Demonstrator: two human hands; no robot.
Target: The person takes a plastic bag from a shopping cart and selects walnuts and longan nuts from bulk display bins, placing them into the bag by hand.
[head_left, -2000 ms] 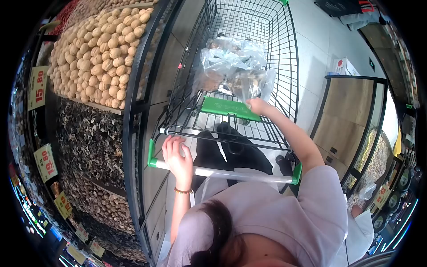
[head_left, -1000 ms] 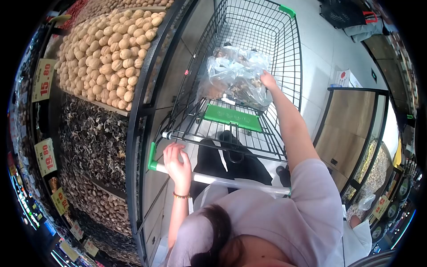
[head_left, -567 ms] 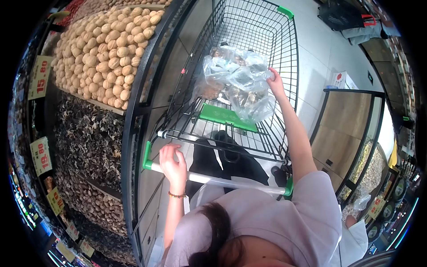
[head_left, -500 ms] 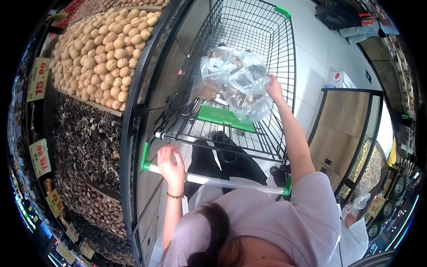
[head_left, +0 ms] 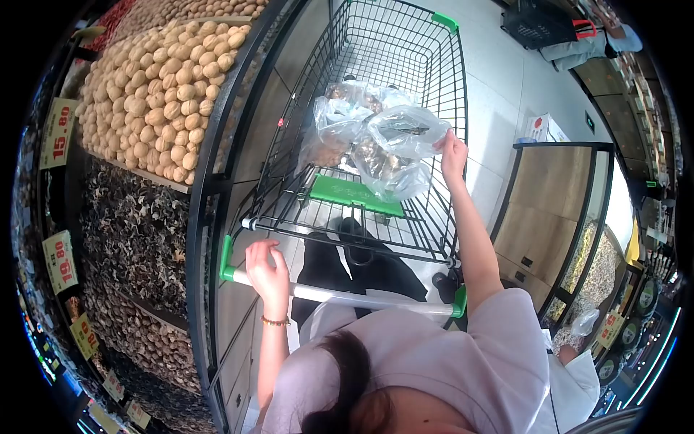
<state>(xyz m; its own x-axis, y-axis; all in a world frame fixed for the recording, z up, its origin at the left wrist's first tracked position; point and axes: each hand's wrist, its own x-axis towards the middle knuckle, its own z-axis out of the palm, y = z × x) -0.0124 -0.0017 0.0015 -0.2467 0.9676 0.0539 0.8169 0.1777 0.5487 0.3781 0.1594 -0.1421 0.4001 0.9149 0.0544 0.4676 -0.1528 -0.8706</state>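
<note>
My right hand (head_left: 453,156) is closed on the edge of a clear plastic bag (head_left: 410,132), which stretches out toward it. The bag is part of a bunch of plastic bags in the shopping cart (head_left: 426,54); brownish contents show through, too blurred to name. A second bag (head_left: 340,119) lies to the left, and another bag (head_left: 392,177) hangs nearer the green flap (head_left: 356,195). Over the left end of the cart handle (head_left: 347,295) rests my left hand (head_left: 267,271), its fingers loosely bent and not wrapped round the bar.
Along the left runs a display shelf with walnuts (head_left: 155,101), dark dried fungus (head_left: 134,224) and price signs (head_left: 58,134). To the right stands a wooden cabinet (head_left: 546,192), with a white box (head_left: 546,129) behind it. A person with a black basket (head_left: 538,25) is at the upper right.
My right hand has drawn the bag's edge to the right relative to the cart, stretching the plastic. The whole view has shifted slightly. My left hand stays at the handle.
</note>
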